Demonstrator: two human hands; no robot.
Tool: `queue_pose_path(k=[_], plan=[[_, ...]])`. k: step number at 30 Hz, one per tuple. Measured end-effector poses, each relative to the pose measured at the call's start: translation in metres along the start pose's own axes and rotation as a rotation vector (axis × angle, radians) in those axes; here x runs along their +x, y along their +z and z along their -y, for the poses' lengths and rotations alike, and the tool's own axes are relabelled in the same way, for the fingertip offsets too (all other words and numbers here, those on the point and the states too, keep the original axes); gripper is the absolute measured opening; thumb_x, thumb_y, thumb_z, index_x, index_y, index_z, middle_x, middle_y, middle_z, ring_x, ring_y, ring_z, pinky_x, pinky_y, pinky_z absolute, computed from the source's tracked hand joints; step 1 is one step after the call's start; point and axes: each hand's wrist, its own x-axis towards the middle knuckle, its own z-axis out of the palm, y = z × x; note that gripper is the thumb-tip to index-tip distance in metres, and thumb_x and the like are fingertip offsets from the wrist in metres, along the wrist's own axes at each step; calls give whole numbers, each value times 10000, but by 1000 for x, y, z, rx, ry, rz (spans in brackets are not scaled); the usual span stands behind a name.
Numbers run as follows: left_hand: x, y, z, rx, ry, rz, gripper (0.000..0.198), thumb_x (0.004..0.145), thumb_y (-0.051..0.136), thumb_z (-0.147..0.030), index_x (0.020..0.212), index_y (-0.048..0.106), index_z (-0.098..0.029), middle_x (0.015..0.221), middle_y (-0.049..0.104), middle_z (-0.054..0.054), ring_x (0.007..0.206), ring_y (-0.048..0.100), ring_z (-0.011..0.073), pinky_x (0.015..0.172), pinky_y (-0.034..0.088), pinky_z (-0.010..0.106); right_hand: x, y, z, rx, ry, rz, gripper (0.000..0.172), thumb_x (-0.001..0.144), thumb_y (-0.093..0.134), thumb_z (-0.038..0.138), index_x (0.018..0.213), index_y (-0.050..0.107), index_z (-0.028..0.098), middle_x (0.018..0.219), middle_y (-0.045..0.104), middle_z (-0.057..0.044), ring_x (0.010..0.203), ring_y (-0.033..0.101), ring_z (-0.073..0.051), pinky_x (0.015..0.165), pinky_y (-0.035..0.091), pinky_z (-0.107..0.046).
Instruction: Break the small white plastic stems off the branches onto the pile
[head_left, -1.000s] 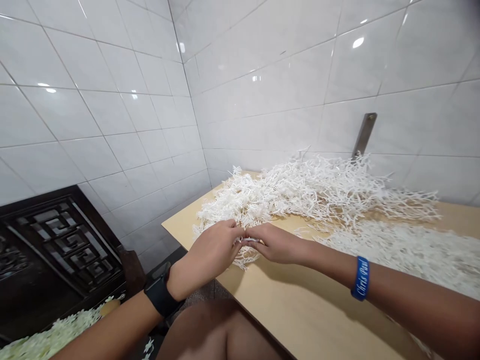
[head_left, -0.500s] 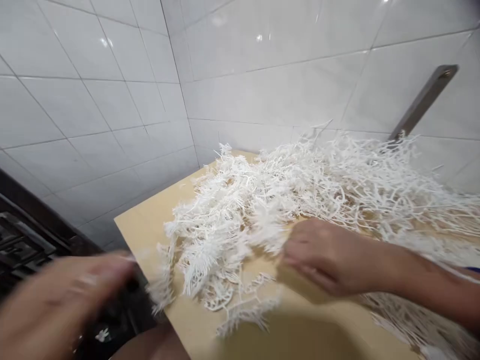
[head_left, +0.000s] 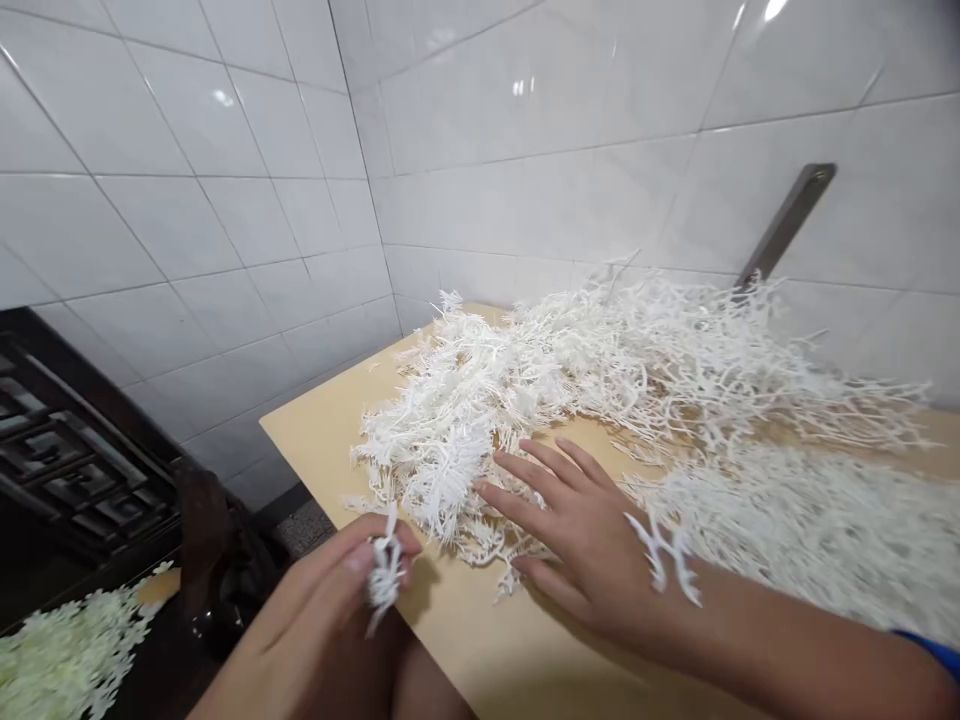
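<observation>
Item: left hand (head_left: 322, 590), nearest, over the near edge of the pale wooden tabletop (head_left: 352, 420), its thumb and fingertips pressed together, pinching a small white sprig (head_left: 385, 572) that stands upright between them

Item: bare thigh (head_left: 427, 685), below that edge, partly under the left hand

Item: right hand (head_left: 585, 530), on the tabletop, open and spread, palm down, not gripping anything, its fingertips at the lower rim of the heap. A forked white twig (head_left: 664, 555) lies against the back of the hand by the wrist; whether it rests there or only hangs in front cannot be told

Item: blue wristband (head_left: 930, 650), on the right forearm, at the tabletop's near edge, partly in view

Item: heap of white branching sprigs (head_left: 450, 440), on the tabletop, tangled, spreading into a denser white mass (head_left: 810, 530) toward the right

Item: pale green florets (head_left: 67, 650) and dark carved wooden panel (head_left: 67, 470), left of the tabletop

Item: white tiled wall (head_left: 225, 200) with metal bracket (head_left: 787, 225), behind the tabletop
</observation>
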Motion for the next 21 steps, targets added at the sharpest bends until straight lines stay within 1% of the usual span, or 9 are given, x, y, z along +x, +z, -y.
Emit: queue_pose_path(k=[3, 5, 7, 9, 11, 12, 13, 17, 21], plan=[[-15, 20, -17, -89, 51, 210, 332, 832, 554, -552, 1016, 728, -336, 1009, 758, 27, 947, 698, 294, 812, 580, 405, -38, 6, 34, 94, 115, 13, 700, 851, 608, 271, 1504, 357, 287, 1564, 336, -126, 1428, 286, -406, 1085, 342, -642], [-20, 34, -30, -146, 128, 340, 322, 876, 531, -521, 995, 712, -284, 954, 745, 45, 897, 688, 252, 799, 565, 355, -61, 10, 50, 160, 62, 78, 784, 845, 639, 325, 1539, 289, 228, 1561, 319, -160, 1427, 288, -407, 1066, 418, -589], [-15, 48, -40, -110, 250, 395, 300, 914, 494, -477, 962, 689, -255, 885, 725, 45, 833, 669, 224, 755, 538, 322, -82, 13, 60, 198, -32, 111, 753, 859, 647, 371, 1521, 337, 192, 1518, 384, -179, 1394, 360, -392, 1050, 465, -529], [0, 60, -45, 38, 416, 420, 276, 935, 468, -425, 957, 666, -233, 905, 712, 58, 837, 647, 226, 786, 498, 332, -99, 13, 65, 214, -80, 105, 622, 891, 622, 363, 1466, 445, 203, 1470, 458, -164, 1359, 429, -361, 1051, 477, -482], [24, 67, -43, 207, 560, 391, 273, 931, 462, -400, 976, 659, -218, 1000, 701, 88, 925, 622, 256, 860, 456, 363, -110, 9, 68, 222, -69, 100, 495, 910, 594, 304, 1393, 541, 211, 1434, 514, -143, 1336, 471, -333, 1062, 472, -453], [38, 69, -40, 278, 595, 433, 284, 928, 452, -408, 962, 659, -215, 986, 699, 91, 912, 617, 261, 843, 451, 362, -113, 7, 68, 230, -51, 106, 458, 908, 582, 274, 1359, 573, 196, 1418, 536, -142, 1326, 488, -321, 1070, 465, -441], [53, 69, -37, 335, 588, 459, 304, 933, 427, -418, 939, 656, -218, 961, 697, 85, 876, 619, 256, 813, 449, 350, -116, 5, 69, 239, -26, 112, 433, 904, 567, 246, 1329, 596, 173, 1401, 557, -147, 1314, 504, -310, 1078, 458, -432], [105, 61, -25, 434, 562, 362, 349, 905, 406, -467, 831, 627, -208, 878, 668, 89, 838, 588, 268, 788, 423, 342, -116, 1, 68, 308, 60, 96, 394, 866, 536, 184, 1236, 647, 108, 1340, 609, -161, 1274, 537, -281, 1094, 441, -405], [133, 49, -22, 477, 513, 277, 351, 872, 430, -502, 751, 590, -213, 710, 622, 34, 685, 552, 226, 660, 397, 295, -116, 2, 63, 425, 158, -9, 362, 847, 521, 167, 1168, 671, 92, 1255, 643, -168, 1191, 583, -241, 1037, 488, -341]])
